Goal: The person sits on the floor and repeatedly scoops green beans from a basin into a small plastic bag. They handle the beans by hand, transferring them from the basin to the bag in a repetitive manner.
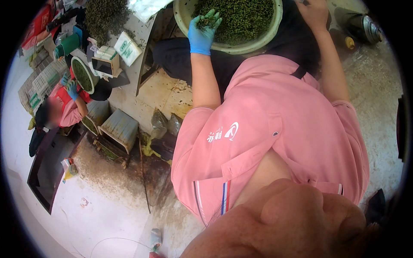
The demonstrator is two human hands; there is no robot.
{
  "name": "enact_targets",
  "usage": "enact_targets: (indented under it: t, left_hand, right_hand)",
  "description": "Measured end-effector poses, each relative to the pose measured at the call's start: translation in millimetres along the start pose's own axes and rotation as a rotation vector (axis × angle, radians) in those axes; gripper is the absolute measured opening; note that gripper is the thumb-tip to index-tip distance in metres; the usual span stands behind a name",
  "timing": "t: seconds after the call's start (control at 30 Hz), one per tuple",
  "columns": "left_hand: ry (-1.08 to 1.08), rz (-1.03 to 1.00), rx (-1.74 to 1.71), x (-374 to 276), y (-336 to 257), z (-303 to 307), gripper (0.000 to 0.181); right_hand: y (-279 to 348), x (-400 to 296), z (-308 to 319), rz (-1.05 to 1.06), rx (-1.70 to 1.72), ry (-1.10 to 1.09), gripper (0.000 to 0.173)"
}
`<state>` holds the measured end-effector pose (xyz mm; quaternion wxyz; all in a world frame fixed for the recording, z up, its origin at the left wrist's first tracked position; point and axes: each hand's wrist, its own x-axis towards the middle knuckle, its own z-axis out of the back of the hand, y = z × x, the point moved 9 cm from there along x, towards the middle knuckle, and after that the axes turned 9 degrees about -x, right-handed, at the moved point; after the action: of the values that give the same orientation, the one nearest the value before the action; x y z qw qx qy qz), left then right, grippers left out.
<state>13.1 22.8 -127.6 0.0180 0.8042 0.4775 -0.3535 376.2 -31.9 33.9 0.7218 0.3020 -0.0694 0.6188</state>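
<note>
A pale round basin (232, 50) full of small green peppercorns (242, 21) rests over my dark-trousered lap. Above its left side, my left hand (200, 38), in a blue glove stained green, is turned palm up. A small clump of peppercorns (206, 23) lies in its cupped palm and fingers. My right hand (312, 14) is ungloved and sits to the right of the basin, beside my dark trouser leg. The top edge of the view cuts off its fingertips, so I cannot tell whether they hold anything.
A table (145, 30) at left bears a peppercorn heap (105, 19) and packs of white bags (128, 48). Beyond, a gloved person holds another basin (84, 75). Grey bins (120, 129) stand on the floor at left; a dark cylindrical container (358, 27) lies at right.
</note>
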Motion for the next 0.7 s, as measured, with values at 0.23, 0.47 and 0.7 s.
enact_targets:
  t: [0.23,0.47,0.7]
  left_hand:
    - [0.046,0.061,-0.093,-6.6,4.1,-9.6,0.016]
    - [-0.075,-0.354,0.733,-17.8,-33.4,-21.7,0.021]
    - [0.054,-0.802,1.492,-44.3,-26.5,-74.8,0.018]
  right_hand:
    - [0.8,0.1,-0.3,-0.009,-0.011,-0.003,0.009]
    - [-1.3,-2.0,-2.7,0.006,-0.030,-0.030,0.009]
    - [0.9,0.2,0.7,0.016,-0.020,-0.030,0.010]
